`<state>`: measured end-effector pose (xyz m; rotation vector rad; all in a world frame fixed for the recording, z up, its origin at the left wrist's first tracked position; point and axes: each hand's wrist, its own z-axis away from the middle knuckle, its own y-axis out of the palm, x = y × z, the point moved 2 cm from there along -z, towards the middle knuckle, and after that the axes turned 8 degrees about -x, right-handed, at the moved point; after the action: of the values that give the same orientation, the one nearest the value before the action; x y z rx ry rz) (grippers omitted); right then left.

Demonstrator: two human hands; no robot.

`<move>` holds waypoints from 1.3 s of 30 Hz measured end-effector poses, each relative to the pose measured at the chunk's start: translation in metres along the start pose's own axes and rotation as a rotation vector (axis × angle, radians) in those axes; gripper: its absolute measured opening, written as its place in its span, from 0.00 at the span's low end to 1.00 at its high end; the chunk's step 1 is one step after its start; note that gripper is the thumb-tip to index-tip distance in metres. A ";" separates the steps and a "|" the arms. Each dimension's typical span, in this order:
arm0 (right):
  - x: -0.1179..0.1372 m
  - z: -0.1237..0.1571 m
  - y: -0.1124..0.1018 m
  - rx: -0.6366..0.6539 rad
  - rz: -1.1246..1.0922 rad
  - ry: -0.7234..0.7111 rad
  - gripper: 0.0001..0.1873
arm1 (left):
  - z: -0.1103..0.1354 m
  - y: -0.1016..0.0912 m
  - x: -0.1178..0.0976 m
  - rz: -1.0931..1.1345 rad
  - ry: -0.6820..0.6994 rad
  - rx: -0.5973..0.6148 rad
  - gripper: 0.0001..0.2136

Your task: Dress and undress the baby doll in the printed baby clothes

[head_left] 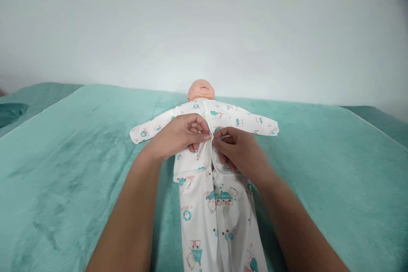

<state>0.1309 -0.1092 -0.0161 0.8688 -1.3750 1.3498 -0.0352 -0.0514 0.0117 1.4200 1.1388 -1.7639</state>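
Note:
A baby doll (201, 89) lies on its back, its head toward the wall. It is dressed in a white printed baby jacket (188, 163) with both sleeves spread out sideways. My left hand (185, 134) pinches one front edge of the jacket at mid-chest. Opposite it, my right hand (237, 146) pinches the other front edge, fingertips almost meeting the left ones. Any fastener between the fingertips is too small to make out. Below the hem, matching white printed pants (197, 216) cover the legs, with a strip running down the middle.
A teal plush blanket (79, 170) spreads under the doll, with a pale seam near each side. Behind the doll's head rises a plain white wall (204, 29). A darker teal fold (12, 112) shows at the far left.

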 end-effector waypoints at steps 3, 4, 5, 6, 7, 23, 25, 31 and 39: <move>0.000 0.000 0.001 0.006 -0.003 -0.015 0.04 | 0.001 0.002 -0.005 -0.061 -0.018 -0.022 0.05; 0.000 0.000 0.001 0.008 -0.006 -0.018 0.04 | 0.002 0.002 -0.006 -0.076 -0.019 -0.025 0.04; 0.000 0.000 0.001 0.008 -0.009 -0.019 0.04 | 0.003 0.003 -0.008 -0.088 -0.016 -0.027 0.05; 0.000 0.000 0.001 0.005 -0.009 -0.018 0.04 | 0.003 0.003 -0.009 -0.095 -0.012 -0.030 0.05; 0.000 0.000 0.001 0.001 -0.009 -0.017 0.05 | 0.004 0.003 -0.009 -0.099 -0.010 -0.033 0.06; -0.001 0.001 0.004 0.009 -0.116 0.002 0.10 | 0.006 0.003 -0.007 -0.182 0.000 -0.030 0.07; -0.001 0.000 0.004 0.008 -0.117 0.001 0.10 | 0.006 0.003 -0.007 -0.202 0.009 -0.031 0.07; 0.000 0.000 0.004 -0.022 -0.070 -0.004 0.14 | 0.006 0.003 -0.005 -0.264 0.045 -0.031 0.10; 0.001 0.000 0.004 -0.025 -0.087 0.006 0.18 | 0.005 0.006 -0.006 -0.371 0.089 -0.093 0.05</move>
<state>0.1267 -0.1091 -0.0165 0.8977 -1.3316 1.2654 -0.0312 -0.0592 0.0166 1.3053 1.5934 -1.8775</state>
